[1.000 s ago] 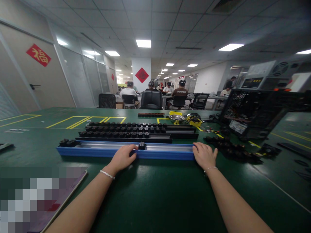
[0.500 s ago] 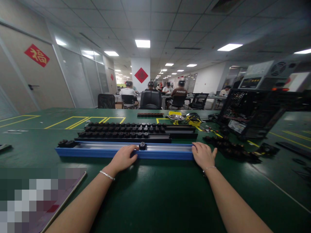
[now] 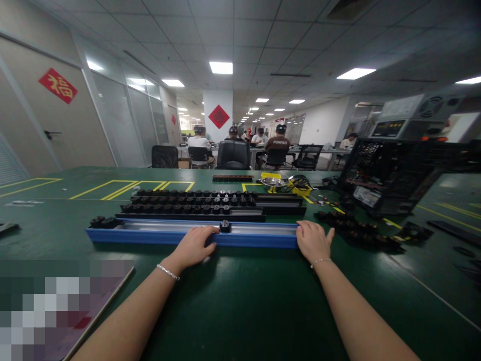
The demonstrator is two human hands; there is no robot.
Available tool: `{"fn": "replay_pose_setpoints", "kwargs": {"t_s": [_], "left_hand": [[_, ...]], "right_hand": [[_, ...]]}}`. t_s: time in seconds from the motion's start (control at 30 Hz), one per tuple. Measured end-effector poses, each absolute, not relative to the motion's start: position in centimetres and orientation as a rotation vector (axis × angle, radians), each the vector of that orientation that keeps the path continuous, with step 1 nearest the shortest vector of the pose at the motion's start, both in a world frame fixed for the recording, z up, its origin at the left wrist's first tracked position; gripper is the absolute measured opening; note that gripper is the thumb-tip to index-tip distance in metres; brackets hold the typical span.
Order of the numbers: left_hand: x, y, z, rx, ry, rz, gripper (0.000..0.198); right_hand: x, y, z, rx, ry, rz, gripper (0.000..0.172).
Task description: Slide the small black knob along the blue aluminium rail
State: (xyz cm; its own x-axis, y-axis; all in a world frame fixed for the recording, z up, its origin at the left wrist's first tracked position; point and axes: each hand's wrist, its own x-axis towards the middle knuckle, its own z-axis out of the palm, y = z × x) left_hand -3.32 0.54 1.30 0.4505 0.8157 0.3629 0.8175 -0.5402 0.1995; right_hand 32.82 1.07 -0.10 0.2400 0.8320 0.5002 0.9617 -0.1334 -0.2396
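A long blue power track (image 3: 259, 240) with a silvery channel lies crosswise on the green table. One black socket module (image 3: 225, 226) sits in the channel near its middle, and more black modules (image 3: 103, 222) fill its left end. My left hand (image 3: 197, 244) is closed over the track's front wall, its fingertips against the left side of the middle module; the thumb is lower, along the front. At the track's right end, my right hand (image 3: 312, 239) is wrapped over the edge, thumb pointing out to the right. Part of each hand's grip is hidden.
Behind the track lie black tracks (image 3: 283, 210) lined with socket modules. To the right are a pile of black parts (image 3: 361, 231) and an opened computer case (image 3: 379, 175). A metal dish (image 3: 273, 182) stands farther back. A flat panel (image 3: 101, 313) lies front left. People sit beyond.
My left hand and the middle socket module have slid slightly right along the channel. My right hand stays at the track's end, and the track has hardly moved.
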Motion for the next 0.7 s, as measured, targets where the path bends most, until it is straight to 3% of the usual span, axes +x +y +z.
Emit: {"fn": "replay_pose_setpoints", "kwargs": {"t_s": [0.2,0.43,0.7], "left_hand": [[-3.3,0.6,1.3,-2.687,-1.516,-0.622,0.039],[-3.0,0.6,1.5,-2.693,-1.507,-0.581,0.041],[-2.7,0.5,1.3,-2.663,-1.482,-0.54,0.047]], "right_hand": [[30.3,1.0,0.2,-1.722,-1.825,-0.421,0.034],[23.8,-0.3,0.8,-1.296,-2.18,-0.188,0.04],[20.2,-0.9,0.4,-1.352,-2.329,-0.114,0.041]]}}
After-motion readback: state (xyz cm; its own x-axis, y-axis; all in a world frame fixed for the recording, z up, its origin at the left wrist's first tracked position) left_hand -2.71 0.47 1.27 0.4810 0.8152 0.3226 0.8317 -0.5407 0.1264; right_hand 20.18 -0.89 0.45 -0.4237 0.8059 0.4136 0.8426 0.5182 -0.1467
